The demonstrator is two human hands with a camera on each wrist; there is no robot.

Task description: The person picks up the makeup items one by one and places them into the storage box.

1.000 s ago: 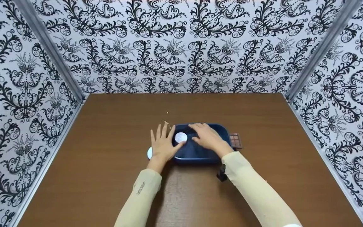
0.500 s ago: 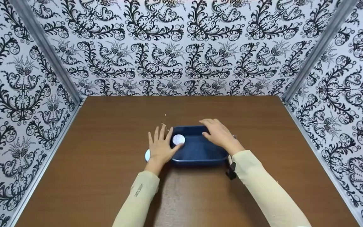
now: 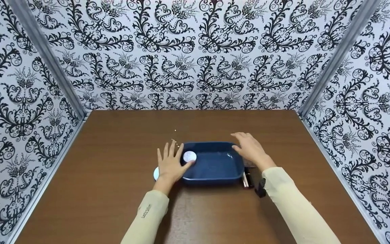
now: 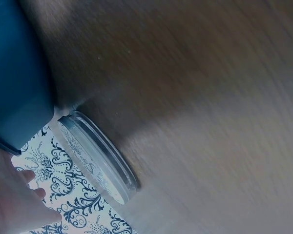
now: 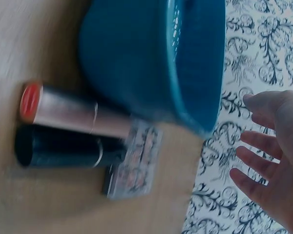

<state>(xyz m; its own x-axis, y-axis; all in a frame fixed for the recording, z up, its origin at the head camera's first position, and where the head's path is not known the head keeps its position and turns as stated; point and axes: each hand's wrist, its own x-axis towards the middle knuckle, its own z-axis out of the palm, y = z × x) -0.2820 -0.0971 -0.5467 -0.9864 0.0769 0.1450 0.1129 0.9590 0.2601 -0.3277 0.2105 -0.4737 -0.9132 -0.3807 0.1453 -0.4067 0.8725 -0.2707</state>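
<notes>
A dark blue rectangular basin (image 3: 215, 167) stands on the table. My left hand (image 3: 170, 167) is at its left side with fingers spread; the thumb reaches over the rim, close to a white round disc (image 3: 190, 156) inside. Whether the thumb touches the disc I cannot tell. Left of the basin lies a round flat case (image 4: 97, 156) with a shiny face and clear edge, partly behind the hand in the head view. My right hand (image 3: 252, 150) is over the basin's right end, fingers loosely bent and holding nothing.
Right of the basin lie a pinkish tube with a red end (image 5: 73, 111), a black tube (image 5: 63, 147) and a clear-lidded makeup palette (image 5: 134, 163). A thin beaded chain (image 3: 175, 142) lies beyond my left fingers. Patterned walls (image 3: 195, 67) enclose the wooden table (image 3: 120, 152).
My right hand has moved right, from inside the basin to its right end, uncovering the basin's floor and the tubes beside it. My left hand keeps its place at the left rim.
</notes>
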